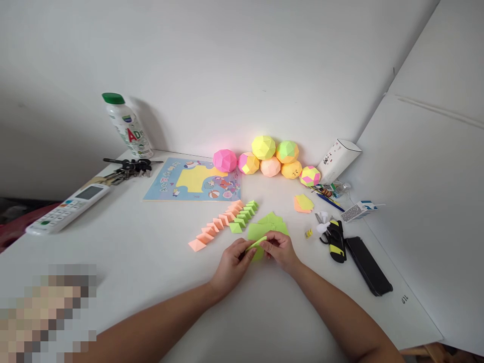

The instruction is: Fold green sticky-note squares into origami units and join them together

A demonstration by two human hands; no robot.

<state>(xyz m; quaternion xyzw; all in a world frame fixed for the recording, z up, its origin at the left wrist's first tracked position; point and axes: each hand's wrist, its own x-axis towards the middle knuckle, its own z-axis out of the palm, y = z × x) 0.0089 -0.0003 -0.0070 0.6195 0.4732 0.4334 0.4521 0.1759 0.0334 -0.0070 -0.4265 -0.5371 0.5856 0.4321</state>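
A small green paper piece (258, 245) (partly folded, one edge raised) sits low over the white table.

Six paper balls (270, 157), one bottle (127, 126), one remote (68, 208), two hands (257, 257)

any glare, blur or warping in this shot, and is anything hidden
Head view: soft even light, a pink glow on the wall behind the paper balls; table edge bends from wide-angle distortion; lower-left corner is pixelated; both hands on the green paper stay sharp.

Both forearms are bare, with no sleeve in view. The left hand (231, 263) and right hand (280, 250) wear no gloves. No rings or watch show.
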